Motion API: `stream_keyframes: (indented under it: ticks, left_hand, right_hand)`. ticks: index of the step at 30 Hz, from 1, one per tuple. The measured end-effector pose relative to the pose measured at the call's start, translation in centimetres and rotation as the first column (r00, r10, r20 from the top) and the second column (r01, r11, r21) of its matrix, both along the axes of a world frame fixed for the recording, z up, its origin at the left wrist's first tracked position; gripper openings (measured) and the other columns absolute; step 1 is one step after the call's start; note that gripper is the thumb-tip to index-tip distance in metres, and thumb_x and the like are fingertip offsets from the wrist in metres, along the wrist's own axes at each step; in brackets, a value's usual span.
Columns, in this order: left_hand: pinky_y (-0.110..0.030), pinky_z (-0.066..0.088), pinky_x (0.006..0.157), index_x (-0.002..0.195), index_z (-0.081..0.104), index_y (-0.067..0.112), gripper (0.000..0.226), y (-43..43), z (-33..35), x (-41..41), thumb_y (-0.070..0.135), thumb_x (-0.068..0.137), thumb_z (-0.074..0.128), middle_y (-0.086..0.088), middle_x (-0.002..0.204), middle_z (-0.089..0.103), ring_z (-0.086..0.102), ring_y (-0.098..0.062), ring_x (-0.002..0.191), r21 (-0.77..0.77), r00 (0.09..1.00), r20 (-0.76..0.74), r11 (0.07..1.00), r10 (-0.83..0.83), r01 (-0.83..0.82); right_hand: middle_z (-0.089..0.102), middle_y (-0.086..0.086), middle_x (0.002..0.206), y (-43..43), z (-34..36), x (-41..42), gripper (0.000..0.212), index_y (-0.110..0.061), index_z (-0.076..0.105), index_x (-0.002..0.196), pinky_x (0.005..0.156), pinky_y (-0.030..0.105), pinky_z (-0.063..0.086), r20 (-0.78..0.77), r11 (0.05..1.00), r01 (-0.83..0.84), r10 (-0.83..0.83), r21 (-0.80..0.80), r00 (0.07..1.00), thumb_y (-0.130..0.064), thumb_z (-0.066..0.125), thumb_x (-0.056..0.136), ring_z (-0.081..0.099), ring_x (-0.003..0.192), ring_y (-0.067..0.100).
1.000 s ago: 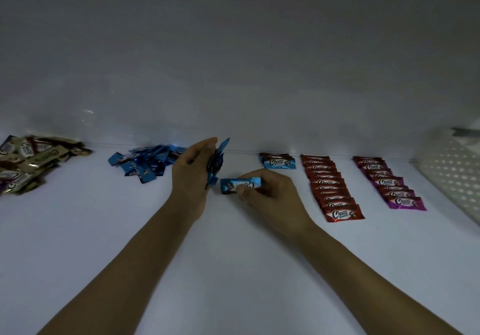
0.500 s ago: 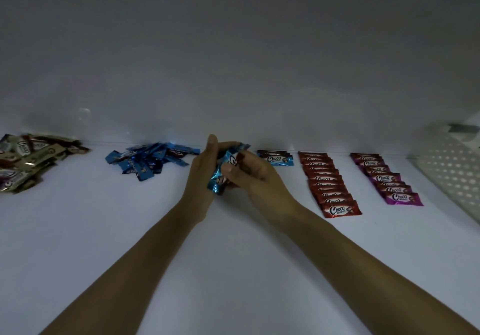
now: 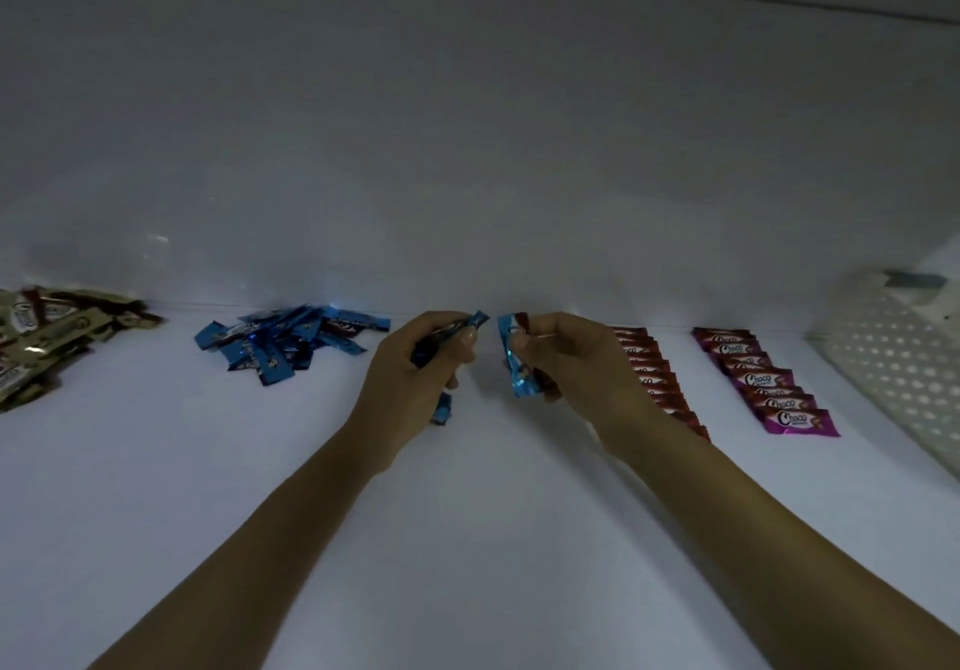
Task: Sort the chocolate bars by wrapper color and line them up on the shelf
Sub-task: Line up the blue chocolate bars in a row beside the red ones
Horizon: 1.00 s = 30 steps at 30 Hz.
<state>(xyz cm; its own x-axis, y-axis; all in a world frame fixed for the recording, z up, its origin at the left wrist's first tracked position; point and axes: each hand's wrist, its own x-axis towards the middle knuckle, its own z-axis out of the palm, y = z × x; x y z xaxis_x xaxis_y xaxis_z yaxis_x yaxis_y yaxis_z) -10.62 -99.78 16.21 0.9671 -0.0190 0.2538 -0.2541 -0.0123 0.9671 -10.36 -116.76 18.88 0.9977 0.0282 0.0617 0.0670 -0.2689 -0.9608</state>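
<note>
My left hand (image 3: 415, 373) grips a small bunch of blue-wrapped bars (image 3: 470, 323), their ends sticking out above and below my fingers. My right hand (image 3: 571, 362) pinches a single blue bar (image 3: 514, 362), held upright just right of the left hand. A loose heap of blue bars (image 3: 291, 342) lies on the white shelf (image 3: 467, 539) to the left. A row of red bars (image 3: 654, 383) runs partly hidden behind my right wrist. Further right is a row of magenta bars (image 3: 763, 383).
A heap of gold and brown bars (image 3: 47, 336) lies at the far left. A white perforated basket (image 3: 904, 357) stands at the far right. The shelf's white back wall rises right behind the piles.
My hands came together at the bunch and have drawn apart; my right hand now holds one blue bar upright, to the right of the bunch, hiding the earlier blue bars by the red row.
</note>
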Motion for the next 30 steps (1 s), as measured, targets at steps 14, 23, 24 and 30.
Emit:
stream_keyframes:
  ticks: [14,23,24,30]
  left_hand:
    - [-0.015,0.048,0.061,0.096,0.065,0.031,0.012,0.0,-0.4,0.0,0.021,0.091,0.06,0.003,0.08,0.067,0.055,-0.001,0.059,0.037,1.0,0.002,0.999,-0.004,0.004]
    - [-0.012,0.047,0.059,0.096,0.065,0.029,0.012,0.0,-0.5,0.3,0.02,0.09,0.06,0.001,0.079,0.066,0.055,0.001,0.059,-0.001,1.0,0.016,1.0,-0.018,0.018]
    - [-0.013,0.048,0.06,0.096,0.066,0.029,0.012,0.0,-0.5,0.3,0.022,0.089,0.06,0.001,0.079,0.066,0.055,0.0,0.06,-0.006,1.0,0.013,1.0,-0.022,0.022]
    - [-0.013,0.048,0.06,0.097,0.065,0.029,0.012,0.0,-0.6,0.4,0.021,0.089,0.06,0.002,0.078,0.066,0.054,0.0,0.058,0.012,0.999,0.041,1.0,-0.026,0.025]
  right_hand:
    - [0.059,-0.004,0.113,-2.0,0.3,0.2,0.021,-0.032,0.07,0.104,0.09,0.031,0.034,0.133,0.367,0.09,0.095,-0.926,0.987,-0.041,0.056,0.092,0.05,0.103,0.016]
    - [0.057,0.002,0.113,-2.9,-0.5,3.9,0.02,-0.025,0.066,0.109,0.076,0.029,0.018,0.313,0.242,0.27,0.164,-0.932,0.935,-0.024,0.054,0.093,0.045,0.107,0.021]
    - [0.057,0.002,0.113,-3.0,-0.5,4.2,0.02,-0.026,0.066,0.109,0.076,0.029,0.018,0.303,0.248,0.258,0.165,-0.934,0.939,-0.026,0.054,0.093,0.045,0.107,0.022]
    - [0.058,0.002,0.114,-3.3,-0.7,4.9,0.022,-0.026,0.067,0.111,0.077,0.029,0.019,0.277,0.273,0.221,0.187,-0.936,0.943,-0.029,0.052,0.095,0.045,0.107,0.022]
